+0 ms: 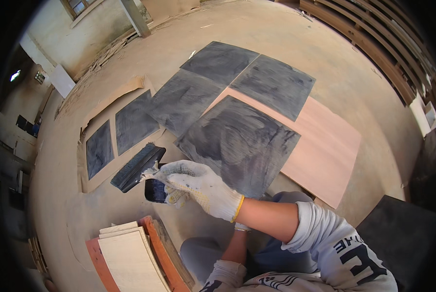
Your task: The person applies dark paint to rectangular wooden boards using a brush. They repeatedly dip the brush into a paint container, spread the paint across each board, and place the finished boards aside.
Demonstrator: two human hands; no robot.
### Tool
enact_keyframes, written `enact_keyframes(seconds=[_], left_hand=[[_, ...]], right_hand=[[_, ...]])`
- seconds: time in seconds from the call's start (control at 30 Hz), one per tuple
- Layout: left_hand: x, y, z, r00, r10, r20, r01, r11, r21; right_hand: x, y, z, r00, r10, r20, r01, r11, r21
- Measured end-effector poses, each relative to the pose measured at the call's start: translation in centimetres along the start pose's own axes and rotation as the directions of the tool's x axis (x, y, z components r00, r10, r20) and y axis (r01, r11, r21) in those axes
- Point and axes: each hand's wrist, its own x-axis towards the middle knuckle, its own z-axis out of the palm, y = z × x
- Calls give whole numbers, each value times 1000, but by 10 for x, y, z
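My right hand, in a white knitted glove with a yellow cuff, is closed around the handle of a wide black brush. The brush is raised, and its dark bristles face up and left. Directly below it is a small black container with a wet-looking dark inside, next to gloved fingertips; I cannot tell which hand they belong to. Of my left hand only the glove's cuff shows under my right wrist; its fingers are hidden. In front of my knees lies a square panel with streaky black coating.
Beyond lie several more black-coated panels, partly over a bare pinkish board. Two dark panels rest on cardboard at left. Pale sheets are stacked near my left knee. Long timbers line the far right.
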Motion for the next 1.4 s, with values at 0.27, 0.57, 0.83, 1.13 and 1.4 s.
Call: enact_keyframes(seconds=[0.27,0.57,0.83,1.13,1.4], left_hand=[[28,-24,-2,969,-244,-26,245,969,23],[53,-24,-6,952,-305,-13,305,950,68],[66,-17,-35,959,-267,94,270,963,-15],[68,-21,-30,973,-231,20,231,973,2],[80,-17,-53,968,-234,93,228,971,67]], right_hand=[[-20,-11,-3,1000,18,-12,-18,1000,-14],[-29,-21,2,998,48,-41,-49,998,-26],[-29,-20,10,995,56,-78,-57,998,-7],[-22,-1,9,996,-49,-72,51,998,21],[-20,-4,18,998,53,-44,-53,999,-2]])
